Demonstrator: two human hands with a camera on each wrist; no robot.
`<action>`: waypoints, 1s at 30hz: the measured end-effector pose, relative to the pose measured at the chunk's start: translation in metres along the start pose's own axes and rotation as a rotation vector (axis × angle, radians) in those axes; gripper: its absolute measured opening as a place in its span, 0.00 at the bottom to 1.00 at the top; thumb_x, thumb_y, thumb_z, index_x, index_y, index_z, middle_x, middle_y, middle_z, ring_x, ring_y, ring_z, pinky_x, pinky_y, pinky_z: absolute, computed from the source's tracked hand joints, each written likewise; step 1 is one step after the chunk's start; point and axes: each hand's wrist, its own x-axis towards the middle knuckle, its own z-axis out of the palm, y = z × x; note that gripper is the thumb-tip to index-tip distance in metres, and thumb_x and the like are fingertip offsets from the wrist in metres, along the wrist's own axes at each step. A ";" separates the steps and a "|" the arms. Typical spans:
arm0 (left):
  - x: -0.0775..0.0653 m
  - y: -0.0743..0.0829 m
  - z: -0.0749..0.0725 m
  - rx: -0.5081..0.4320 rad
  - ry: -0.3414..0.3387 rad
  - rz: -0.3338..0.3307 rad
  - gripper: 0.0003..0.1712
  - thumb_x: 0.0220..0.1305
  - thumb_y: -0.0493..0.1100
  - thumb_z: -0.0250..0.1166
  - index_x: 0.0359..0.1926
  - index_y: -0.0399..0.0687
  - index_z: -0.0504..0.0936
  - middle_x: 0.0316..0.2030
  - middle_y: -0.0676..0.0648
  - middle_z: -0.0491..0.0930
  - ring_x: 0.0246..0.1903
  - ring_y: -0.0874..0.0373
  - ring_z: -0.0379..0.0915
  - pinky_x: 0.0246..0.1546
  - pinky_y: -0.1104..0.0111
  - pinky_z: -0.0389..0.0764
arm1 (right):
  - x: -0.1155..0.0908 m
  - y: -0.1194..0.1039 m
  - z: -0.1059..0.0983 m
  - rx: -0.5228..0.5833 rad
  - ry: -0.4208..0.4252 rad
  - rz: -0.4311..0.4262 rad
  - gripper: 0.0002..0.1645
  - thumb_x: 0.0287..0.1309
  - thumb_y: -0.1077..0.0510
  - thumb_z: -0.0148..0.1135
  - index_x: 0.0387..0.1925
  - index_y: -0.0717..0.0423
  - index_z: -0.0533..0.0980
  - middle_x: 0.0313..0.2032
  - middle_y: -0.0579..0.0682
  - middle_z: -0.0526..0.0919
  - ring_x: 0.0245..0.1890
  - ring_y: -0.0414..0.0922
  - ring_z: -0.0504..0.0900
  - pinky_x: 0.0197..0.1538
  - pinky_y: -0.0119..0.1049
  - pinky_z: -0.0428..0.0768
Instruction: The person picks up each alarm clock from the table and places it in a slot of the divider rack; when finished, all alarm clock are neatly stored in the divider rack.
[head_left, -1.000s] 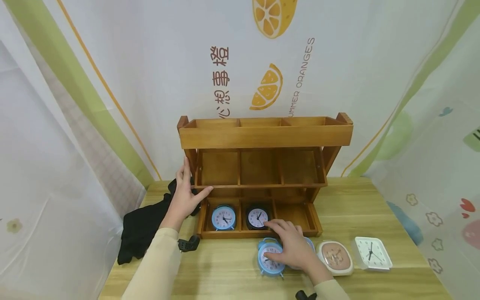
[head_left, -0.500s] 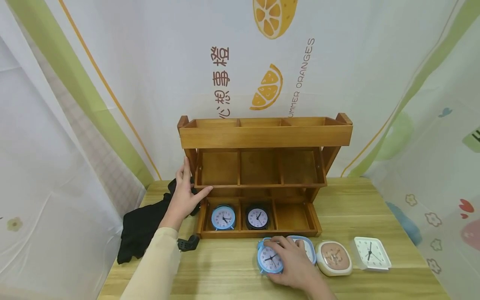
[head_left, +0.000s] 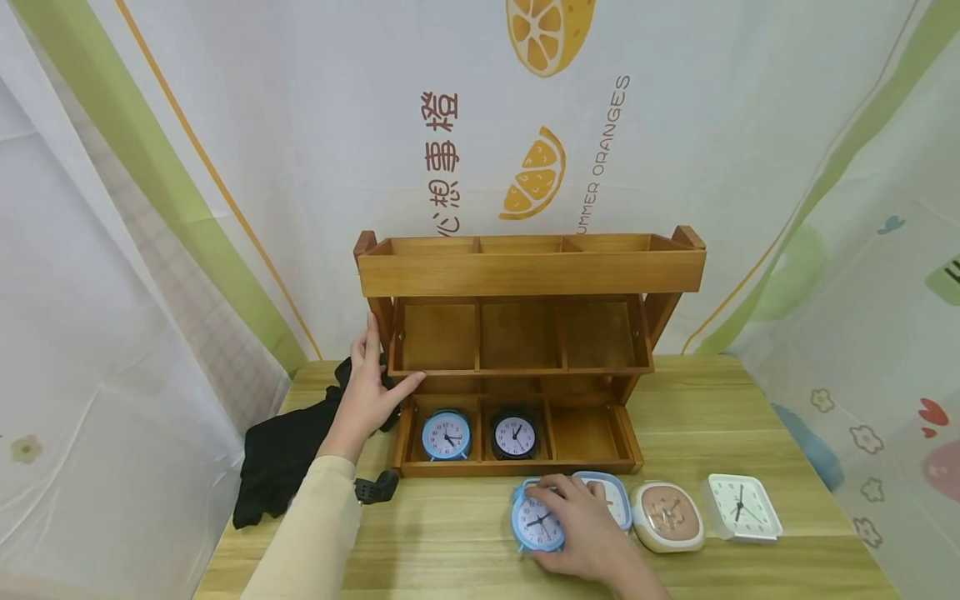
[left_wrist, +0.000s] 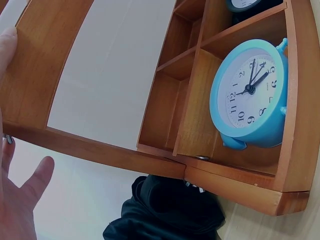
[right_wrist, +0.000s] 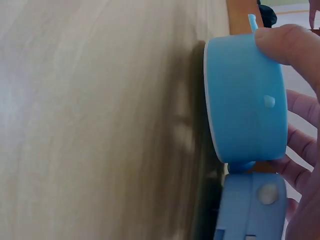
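Note:
My right hand [head_left: 588, 529] grips a light-blue round alarm clock [head_left: 537, 521] on the table, thumb and fingers at opposite sides of its rim. In the right wrist view this clock [right_wrist: 247, 100] shows its blue side, the thumb resting near one foot. Straight-fingered, my left hand [head_left: 366, 392] touches the left side of a wooden three-tier rack [head_left: 525, 275], its thumb along the middle tier's edge. In the rack's bottom tier, another blue round clock [head_left: 447, 436] sits in the left compartment and a black round clock [head_left: 515, 436] in the middle one.
Right of the gripped clock stand a blue rounded-square clock [head_left: 611, 492], partly behind my hand, a cream clock with a brown face [head_left: 670, 517] and a white square clock [head_left: 742, 507]. Black cloth [head_left: 281, 454] lies left of the rack. A patterned curtain [head_left: 300, 125] hangs behind.
My right hand has come down from above the blue alarm clock and closed round it. The clock has shifted very slightly left. The left hand stays in place.

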 end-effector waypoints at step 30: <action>0.001 -0.001 0.001 -0.006 -0.017 -0.006 0.71 0.68 0.54 0.73 0.81 0.73 0.19 0.80 0.34 0.36 0.76 0.31 0.49 0.68 0.38 0.68 | 0.023 0.052 -0.067 0.239 0.191 -0.033 0.47 0.36 0.50 0.87 0.64 0.49 0.80 0.61 0.47 0.77 0.54 0.46 0.71 0.51 0.51 0.63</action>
